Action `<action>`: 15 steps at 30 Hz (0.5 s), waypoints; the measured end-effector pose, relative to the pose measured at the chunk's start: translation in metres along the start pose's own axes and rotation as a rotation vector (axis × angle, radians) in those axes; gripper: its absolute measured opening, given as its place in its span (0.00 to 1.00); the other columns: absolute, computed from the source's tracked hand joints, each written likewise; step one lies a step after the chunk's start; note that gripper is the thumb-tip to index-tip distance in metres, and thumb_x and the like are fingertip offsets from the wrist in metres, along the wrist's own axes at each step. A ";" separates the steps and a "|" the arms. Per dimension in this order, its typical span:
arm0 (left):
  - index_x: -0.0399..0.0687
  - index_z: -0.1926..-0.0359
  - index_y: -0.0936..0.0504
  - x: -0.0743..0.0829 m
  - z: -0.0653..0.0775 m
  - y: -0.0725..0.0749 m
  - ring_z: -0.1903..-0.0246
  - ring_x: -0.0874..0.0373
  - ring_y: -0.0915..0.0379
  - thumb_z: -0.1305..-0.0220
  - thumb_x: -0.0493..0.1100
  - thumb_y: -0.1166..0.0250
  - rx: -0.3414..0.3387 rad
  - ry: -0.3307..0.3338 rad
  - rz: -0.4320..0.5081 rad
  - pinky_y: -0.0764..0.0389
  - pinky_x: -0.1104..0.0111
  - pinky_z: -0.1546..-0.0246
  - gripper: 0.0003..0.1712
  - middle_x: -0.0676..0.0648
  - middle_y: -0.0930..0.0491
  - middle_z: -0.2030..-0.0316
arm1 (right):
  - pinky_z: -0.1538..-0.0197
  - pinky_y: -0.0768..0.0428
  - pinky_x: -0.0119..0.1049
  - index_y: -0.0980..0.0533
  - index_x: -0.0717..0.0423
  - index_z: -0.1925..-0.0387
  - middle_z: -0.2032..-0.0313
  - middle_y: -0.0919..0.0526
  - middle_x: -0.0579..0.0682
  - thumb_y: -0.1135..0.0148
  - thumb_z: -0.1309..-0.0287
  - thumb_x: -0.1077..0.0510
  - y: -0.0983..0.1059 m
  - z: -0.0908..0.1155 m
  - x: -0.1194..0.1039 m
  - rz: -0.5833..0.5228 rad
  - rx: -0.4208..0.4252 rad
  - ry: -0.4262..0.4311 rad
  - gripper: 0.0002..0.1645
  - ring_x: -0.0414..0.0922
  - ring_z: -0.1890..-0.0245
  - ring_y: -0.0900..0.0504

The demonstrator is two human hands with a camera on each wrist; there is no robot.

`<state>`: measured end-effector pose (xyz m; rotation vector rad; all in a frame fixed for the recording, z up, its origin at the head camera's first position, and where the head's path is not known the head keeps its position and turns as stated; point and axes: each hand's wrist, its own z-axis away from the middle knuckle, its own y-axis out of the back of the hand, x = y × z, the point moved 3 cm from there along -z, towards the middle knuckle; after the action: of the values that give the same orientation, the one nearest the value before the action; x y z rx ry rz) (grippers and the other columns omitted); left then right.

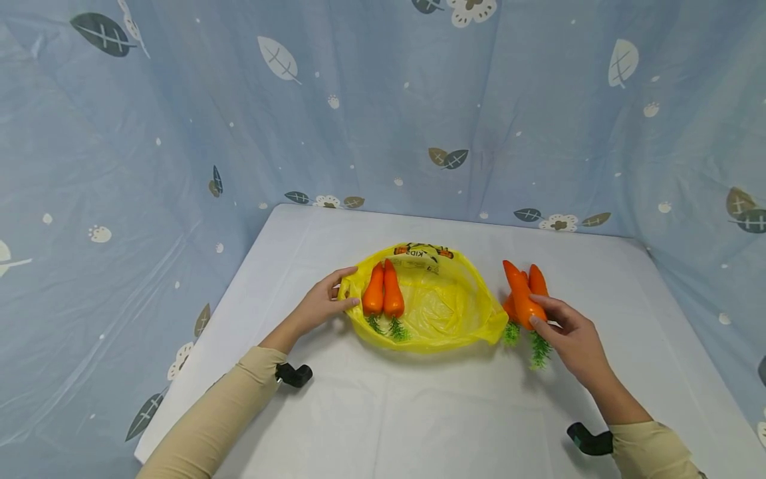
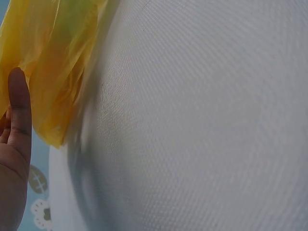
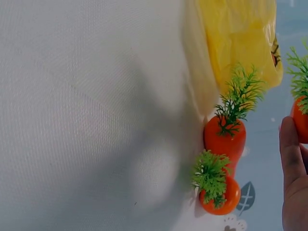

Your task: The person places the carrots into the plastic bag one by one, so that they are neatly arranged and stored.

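A yellow plastic bag (image 1: 443, 313) lies spread wide on the table, its mouth facing up. Inside it, on the left, two orange carrots (image 1: 392, 293) with green tops lie side by side. My left hand (image 1: 320, 306) holds the bag's left rim; in the left wrist view the thumb (image 2: 19, 103) is against the yellow plastic (image 2: 53, 72). To the right of the bag, my right hand (image 1: 571, 336) pinches a carrot (image 1: 522, 296) by its thick end. The right wrist view shows this carrot (image 3: 301, 120) raised off the table, with two more carrots (image 3: 225, 137) lying below.
The white-covered table (image 1: 419, 412) extends in front of the bag. A blue curtain (image 1: 359, 120) with leaf and flower prints hangs behind the table and at its sides. Small black devices (image 1: 294, 375) are strapped at both wrists.
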<state>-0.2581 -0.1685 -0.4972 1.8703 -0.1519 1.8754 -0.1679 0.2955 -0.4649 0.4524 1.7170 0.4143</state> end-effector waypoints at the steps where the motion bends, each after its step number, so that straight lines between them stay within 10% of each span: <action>1: 0.49 0.22 0.40 0.000 0.000 0.000 0.36 0.40 0.28 0.33 0.39 0.30 -0.001 0.000 0.001 0.17 0.64 0.49 0.43 0.42 0.43 0.24 | 0.52 0.24 0.16 0.25 0.59 0.34 0.41 0.24 0.48 0.36 0.30 0.58 0.000 0.000 -0.001 0.001 -0.001 0.003 0.26 0.28 0.49 0.26; 15: 0.51 0.22 0.39 0.001 0.001 0.001 0.37 0.42 0.27 0.33 0.41 0.29 -0.001 -0.004 -0.022 0.17 0.63 0.49 0.43 0.43 0.43 0.24 | 0.51 0.23 0.17 0.24 0.60 0.35 0.44 0.22 0.38 0.36 0.31 0.61 -0.003 0.002 -0.009 -0.037 -0.012 0.045 0.24 0.29 0.49 0.24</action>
<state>-0.2576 -0.1691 -0.4964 1.8672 -0.1329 1.8565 -0.1649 0.2879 -0.4588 0.4041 1.7628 0.4105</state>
